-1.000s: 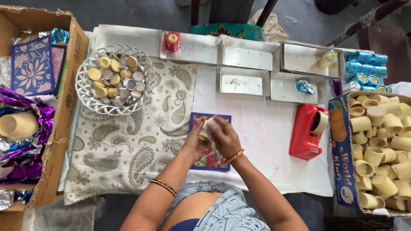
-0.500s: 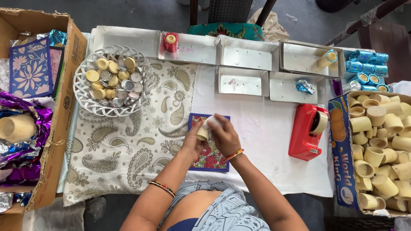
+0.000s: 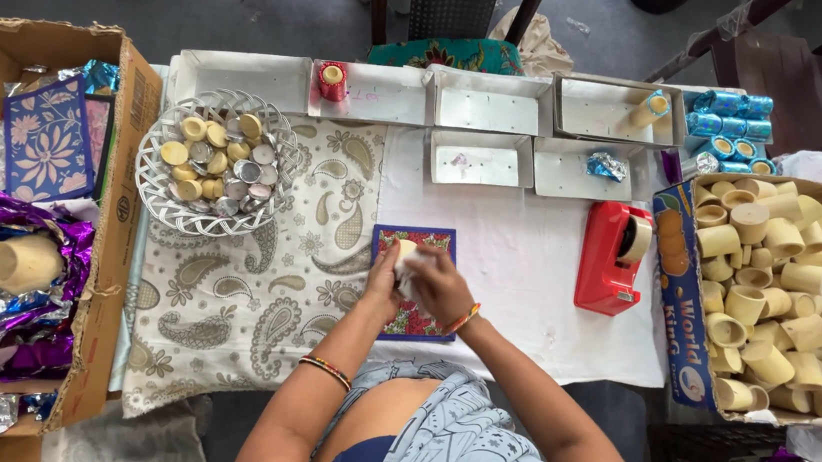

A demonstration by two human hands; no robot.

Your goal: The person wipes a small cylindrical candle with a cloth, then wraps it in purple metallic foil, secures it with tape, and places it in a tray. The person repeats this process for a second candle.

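Where the two hands meet over the middle of the table [image 3: 537,273], a small cream candle cup [image 3: 406,261] is held between them above a square of red patterned paper [image 3: 414,307] edged in blue. The left hand [image 3: 383,287] is closed against the cup's near side and the right hand [image 3: 438,284] is wrapped over it, so that it is steadied from both sides directly over the sheet. A wire basket [image 3: 211,174] of small round tins is set on the paisley cloth [image 3: 252,316] to the left, within reach. A red tape dispenser [image 3: 614,259] stands to the right, apart from the hands. A carton of plain cups [image 3: 756,294] is placed further right. Shallow white trays [image 3: 478,157] line the far edge; nothing lies between the hands and the sheet.
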